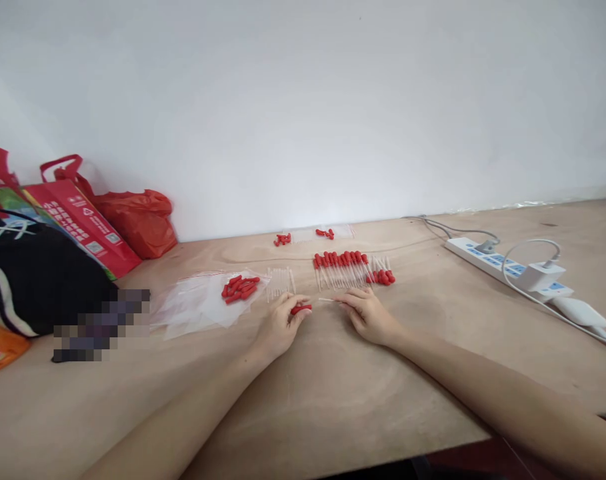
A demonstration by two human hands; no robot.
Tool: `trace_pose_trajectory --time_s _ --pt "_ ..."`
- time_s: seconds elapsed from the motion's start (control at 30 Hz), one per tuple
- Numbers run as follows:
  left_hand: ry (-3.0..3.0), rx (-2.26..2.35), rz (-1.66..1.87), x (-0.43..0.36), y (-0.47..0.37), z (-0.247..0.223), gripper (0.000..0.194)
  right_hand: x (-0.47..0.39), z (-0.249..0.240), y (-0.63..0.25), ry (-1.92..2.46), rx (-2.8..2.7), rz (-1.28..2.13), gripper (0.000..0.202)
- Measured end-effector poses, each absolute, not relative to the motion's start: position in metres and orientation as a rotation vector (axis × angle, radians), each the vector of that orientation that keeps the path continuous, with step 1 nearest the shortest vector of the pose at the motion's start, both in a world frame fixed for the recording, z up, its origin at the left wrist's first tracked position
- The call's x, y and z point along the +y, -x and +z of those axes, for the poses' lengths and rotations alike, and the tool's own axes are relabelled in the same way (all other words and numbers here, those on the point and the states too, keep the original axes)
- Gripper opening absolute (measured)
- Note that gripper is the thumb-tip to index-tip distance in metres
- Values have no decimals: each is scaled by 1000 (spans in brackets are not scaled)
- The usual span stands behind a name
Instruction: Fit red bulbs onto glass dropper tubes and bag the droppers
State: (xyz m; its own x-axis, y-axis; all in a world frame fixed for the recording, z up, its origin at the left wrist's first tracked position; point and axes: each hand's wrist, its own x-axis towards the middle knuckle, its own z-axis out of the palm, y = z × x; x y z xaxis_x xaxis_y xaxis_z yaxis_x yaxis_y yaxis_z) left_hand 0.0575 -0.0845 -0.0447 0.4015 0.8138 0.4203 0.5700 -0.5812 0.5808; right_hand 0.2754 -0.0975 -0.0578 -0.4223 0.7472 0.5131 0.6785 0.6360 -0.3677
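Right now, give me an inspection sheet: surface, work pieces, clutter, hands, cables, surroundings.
Surface: wooden table, grain visible.
Work pieces: loose red pieces by clear plastic bags; red-topped tubes in a row.
Clutter: red shopping bag and black fabric, left.
Hands: left hand pinches one red piece; right hand holds a thin pale tube.
Cables: white cable and grey cable at the power strip.
Surroundings: white wall behind.

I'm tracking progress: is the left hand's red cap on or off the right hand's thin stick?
Off: bare table shows between the red cap and the thin stick.
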Motion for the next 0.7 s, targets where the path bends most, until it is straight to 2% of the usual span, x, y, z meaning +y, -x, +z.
trace_pose_trajectory --time_s 0.5,0.7 --pt "-2396 1060 980 -87 -60 -40 16 -97 -55 -267 1086 -2281 118 27" --pt "-2503 1037 899 -92 -61 -37 16 -93 -48 -271 1046 -2398 -28 29"
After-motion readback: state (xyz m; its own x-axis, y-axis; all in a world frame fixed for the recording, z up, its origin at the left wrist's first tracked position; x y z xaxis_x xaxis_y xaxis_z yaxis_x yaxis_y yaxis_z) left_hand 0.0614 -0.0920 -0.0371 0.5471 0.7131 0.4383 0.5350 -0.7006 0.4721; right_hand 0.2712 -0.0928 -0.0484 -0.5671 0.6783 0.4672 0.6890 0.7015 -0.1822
